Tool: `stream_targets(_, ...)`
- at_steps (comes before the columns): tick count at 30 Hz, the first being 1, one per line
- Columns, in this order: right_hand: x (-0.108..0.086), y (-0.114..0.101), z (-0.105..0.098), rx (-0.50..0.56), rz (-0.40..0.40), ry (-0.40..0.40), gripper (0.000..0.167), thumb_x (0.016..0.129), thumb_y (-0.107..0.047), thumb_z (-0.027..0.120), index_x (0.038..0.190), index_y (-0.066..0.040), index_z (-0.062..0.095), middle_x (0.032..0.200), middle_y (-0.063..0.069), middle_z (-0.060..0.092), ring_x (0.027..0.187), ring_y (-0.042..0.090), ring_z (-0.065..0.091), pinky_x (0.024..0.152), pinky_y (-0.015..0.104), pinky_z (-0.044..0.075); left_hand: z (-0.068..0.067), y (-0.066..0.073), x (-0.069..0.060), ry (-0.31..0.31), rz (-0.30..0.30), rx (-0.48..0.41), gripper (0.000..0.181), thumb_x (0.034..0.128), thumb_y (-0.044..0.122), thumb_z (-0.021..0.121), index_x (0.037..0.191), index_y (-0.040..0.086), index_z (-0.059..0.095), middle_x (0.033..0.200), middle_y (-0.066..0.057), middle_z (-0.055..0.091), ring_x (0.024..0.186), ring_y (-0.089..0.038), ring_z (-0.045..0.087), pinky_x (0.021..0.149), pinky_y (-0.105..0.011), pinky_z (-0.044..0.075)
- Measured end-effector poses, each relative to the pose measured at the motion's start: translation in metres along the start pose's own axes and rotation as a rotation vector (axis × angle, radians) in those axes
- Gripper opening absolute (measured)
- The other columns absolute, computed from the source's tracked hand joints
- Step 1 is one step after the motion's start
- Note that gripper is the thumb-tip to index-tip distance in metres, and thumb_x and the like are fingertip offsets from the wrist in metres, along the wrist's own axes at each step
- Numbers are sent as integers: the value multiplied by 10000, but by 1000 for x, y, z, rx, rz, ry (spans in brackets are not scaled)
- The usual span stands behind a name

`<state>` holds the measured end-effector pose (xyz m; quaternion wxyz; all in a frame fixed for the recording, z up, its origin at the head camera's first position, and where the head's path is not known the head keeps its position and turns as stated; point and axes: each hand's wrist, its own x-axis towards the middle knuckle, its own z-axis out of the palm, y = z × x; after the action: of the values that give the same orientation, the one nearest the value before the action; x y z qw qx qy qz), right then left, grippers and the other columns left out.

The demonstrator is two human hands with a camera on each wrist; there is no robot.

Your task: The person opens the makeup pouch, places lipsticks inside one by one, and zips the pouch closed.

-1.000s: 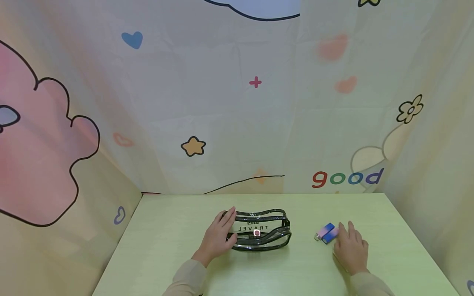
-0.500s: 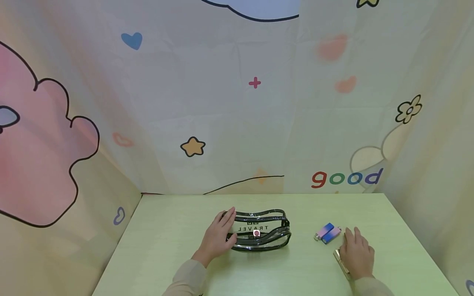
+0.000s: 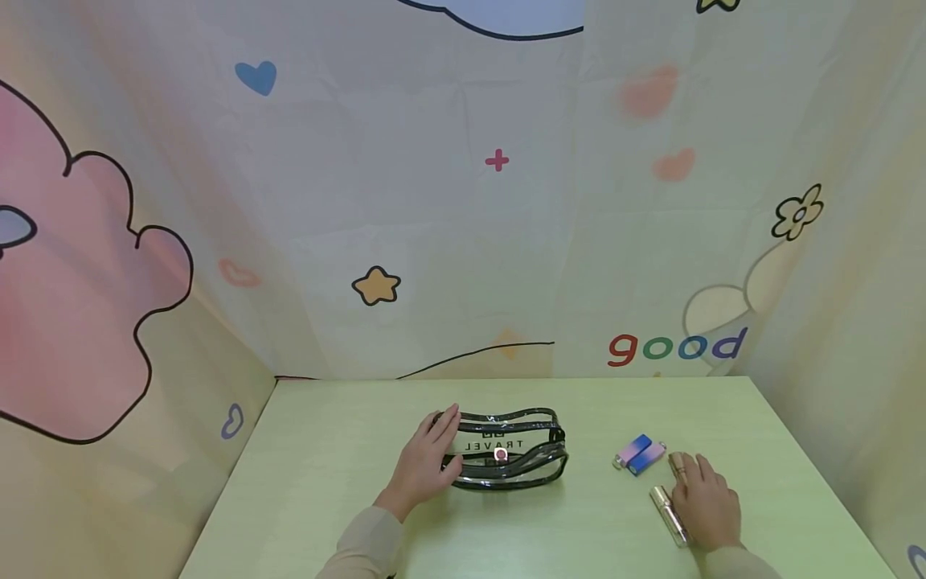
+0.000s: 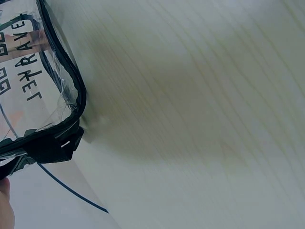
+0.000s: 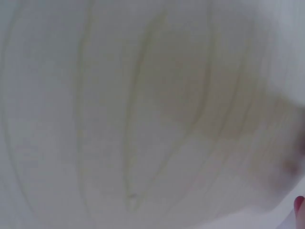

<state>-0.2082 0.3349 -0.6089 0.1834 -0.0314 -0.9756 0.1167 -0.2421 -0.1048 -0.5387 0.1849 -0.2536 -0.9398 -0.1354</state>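
My left hand [image 3: 421,460] rests on the left end of a clear pouch [image 3: 506,441] with black edging and mirrored TRAVEL lettering. Its fingers lie along the far side and its thumb along the near side. In the left wrist view the pouch [image 4: 35,88] fills the upper left corner. My right hand [image 3: 706,503] lies low over the table at the right, its fingers over a gold tube [image 3: 678,464] that is partly covered. Beside the palm lies a second gold tube [image 3: 670,516]. Two small blue-and-pink sticks [image 3: 640,455] with metal ends lie just beyond.
The pale wood-grain table [image 3: 318,466] carries all these things. Its far edge meets a printed cloth backdrop [image 3: 434,201], and cloth also hangs at both sides. The right wrist view shows mainly blurred tabletop [image 5: 109,119].
The right hand has drawn away from the blue-and-pink sticks, to the right and slightly nearer. Both gold tubes now show more from under it. My left hand and the pouch stay still.
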Motion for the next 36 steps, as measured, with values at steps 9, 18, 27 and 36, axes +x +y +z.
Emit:
stream_targets(9,-2,1,-7,8,-27,0,417,757,-108,505,1152,25,476,1114,284,485,858,453,516,587,547,426,-1,1,2,17,12,-1,600,806,280,534,1350,84,372,1436,0,309,1273,-258,341,1013,-368,344)
stream_targets(18,-5,5,-3,47,-45,33,404,729,-62,536,1121,34,516,1069,280,516,846,441,521,638,546,432,-1,0,1,1,8,-5,604,809,286,529,1353,82,365,1441,12,298,1279,-251,333,1028,-355,327)
stream_targets(27,-7,4,-11,28,-30,14,412,738,-76,530,1140,13,539,1039,280,538,823,426,528,616,528,439,1,-1,1,19,19,-3,601,810,283,523,1355,86,363,1439,4,301,1281,-254,331,1022,-361,333)
stream_targets(36,-9,4,-14,2,-7,-46,418,734,-83,527,1146,-29,574,1034,291,543,833,427,524,628,536,431,2,-1,0,29,23,-13,609,800,278,545,1349,77,373,1434,-3,314,1274,-262,339,1018,-367,336)
